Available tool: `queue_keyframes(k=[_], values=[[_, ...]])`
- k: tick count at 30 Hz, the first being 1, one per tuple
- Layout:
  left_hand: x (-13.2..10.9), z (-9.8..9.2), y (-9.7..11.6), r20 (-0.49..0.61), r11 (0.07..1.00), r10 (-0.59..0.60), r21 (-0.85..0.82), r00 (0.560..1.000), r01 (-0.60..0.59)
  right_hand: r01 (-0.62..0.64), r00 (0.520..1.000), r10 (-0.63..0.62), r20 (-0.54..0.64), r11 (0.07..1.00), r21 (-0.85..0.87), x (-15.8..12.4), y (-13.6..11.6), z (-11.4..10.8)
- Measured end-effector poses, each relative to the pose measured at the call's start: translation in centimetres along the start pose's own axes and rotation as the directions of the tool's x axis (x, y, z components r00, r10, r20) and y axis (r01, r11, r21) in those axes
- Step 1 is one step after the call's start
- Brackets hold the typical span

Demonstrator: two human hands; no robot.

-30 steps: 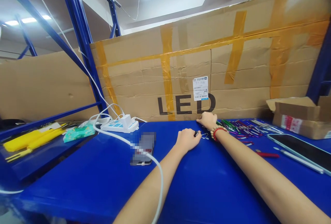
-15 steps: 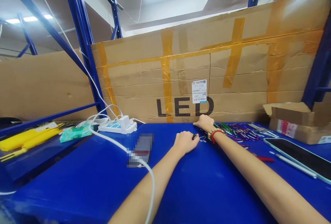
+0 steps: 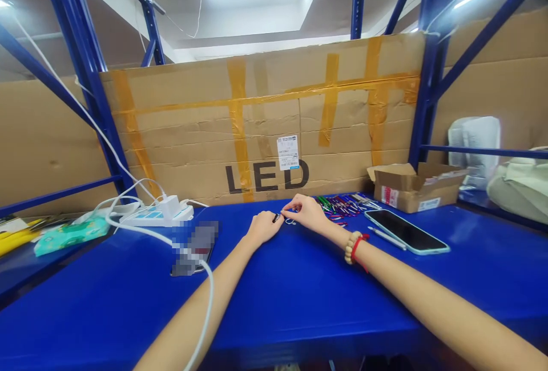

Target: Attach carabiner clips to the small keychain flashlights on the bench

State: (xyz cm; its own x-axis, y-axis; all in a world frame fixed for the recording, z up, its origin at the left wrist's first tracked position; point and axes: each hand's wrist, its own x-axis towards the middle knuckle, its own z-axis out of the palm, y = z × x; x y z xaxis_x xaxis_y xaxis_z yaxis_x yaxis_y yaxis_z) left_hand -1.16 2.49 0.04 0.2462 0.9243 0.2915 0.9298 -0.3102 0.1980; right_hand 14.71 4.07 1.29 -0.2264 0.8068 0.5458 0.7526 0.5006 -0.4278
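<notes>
Head view: Left hand (image 3: 265, 227), at nine o'clock from meeting fingertips: grips small dark piece (image 3: 276, 218) at narrow fingertips. Right hand (image 3: 306, 211), at three o'clock: pinched narrow just beside dark piece; cannot tell whether holding anything. Beneath right fingertips, on blue table (image 3: 257, 302): white looped piece (image 3: 291, 221). Toward two o'clock: pile of coloured metallic sticks (image 3: 342, 205). At three: pale-rimmed phone (image 3: 405, 231), white rod (image 3: 387, 238) alongside. Toward nine: phone with blurred screen (image 3: 208, 237), white cable (image 3: 209, 288) across. At twelve: LED-marked cardboard (image 3: 205, 154).
</notes>
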Motion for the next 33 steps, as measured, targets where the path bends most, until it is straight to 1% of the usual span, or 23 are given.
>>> queue_keyframes(k=[3, 6, 8, 11, 16, 20, 24, 25, 27, 30, 32, 33], values=[[-0.2, -0.1, 0.2, 0.009, 1.000, -0.004, 0.020, 1.000, 0.004, 0.119, 0.992, -0.115, -0.043, 0.987, 0.109, -1.2, -0.5, 0.4], [-0.3, -0.2, 0.3, -0.002, 0.999, -0.004, 0.039, 1.000, 0.004, 0.194, 0.979, -0.185, -0.084, 0.974, 0.120, -1.5, -0.8, 0.5], [-0.4, -0.2, 0.3, -0.002, 0.999, -0.011, 0.052, 1.000, 0.011, 0.229, 0.971, -0.219, -0.091, 0.967, 0.112, -1.5, -1.0, 0.3], [-0.5, -0.3, 0.3, 0.021, 0.998, -0.024, 0.052, 1.000, 0.023, 0.263, 0.964, -0.258, -0.062, 0.961, 0.088, -1.7, -1.3, 0.1], [-0.3, -0.4, 0.1, 0.044, 0.999, -0.007, 0.052, 0.999, 0.005, 0.300, 0.954, -0.299, -0.028, 0.954, 0.028, -2.1, -1.5, 0.1], [-0.3, -0.3, -0.1, 0.045, 0.997, -0.013, 0.076, 0.999, 0.009, 0.337, 0.941, -0.338, -0.002, 0.939, 0.072, -2.1, -1.4, 0.6], [-0.4, -0.4, 0.1, 0.043, 0.999, -0.016, 0.044, 0.999, 0.014, 0.297, 0.954, -0.299, 0.008, 0.949, 0.110, -1.8, -1.4, 0.4], [-0.5, -0.5, 0.1, 0.032, 0.999, -0.022, 0.027, 0.999, 0.022, 0.285, 0.958, -0.286, -0.005, 0.953, 0.099, -1.7, -1.4, 0.0], [-0.5, -0.6, 0.2, -0.007, 0.999, -0.048, -0.005, 0.999, 0.047, 0.241, 0.968, -0.237, -0.078, 0.969, 0.043, -1.4, -1.0, -1.0], [-0.5, -0.7, 0.0, -0.053, 0.995, -0.100, -0.002, 0.994, 0.100, 0.098, 0.967, -0.112, -0.227, 0.993, -0.073, -1.1, 0.2, -2.8], [-0.5, -0.7, -0.4, -0.065, 0.991, -0.129, 0.026, 0.990, 0.131, 0.009, 0.966, -0.049, -0.254, 0.988, -0.157, -0.9, 1.4, -3.6], [-0.4, -0.7, -0.5, -0.073, 0.988, -0.144, 0.042, 0.987, 0.147, -0.027, 0.970, -0.021, -0.242, 0.980, -0.195, -0.9, 1.9, -3.8]])
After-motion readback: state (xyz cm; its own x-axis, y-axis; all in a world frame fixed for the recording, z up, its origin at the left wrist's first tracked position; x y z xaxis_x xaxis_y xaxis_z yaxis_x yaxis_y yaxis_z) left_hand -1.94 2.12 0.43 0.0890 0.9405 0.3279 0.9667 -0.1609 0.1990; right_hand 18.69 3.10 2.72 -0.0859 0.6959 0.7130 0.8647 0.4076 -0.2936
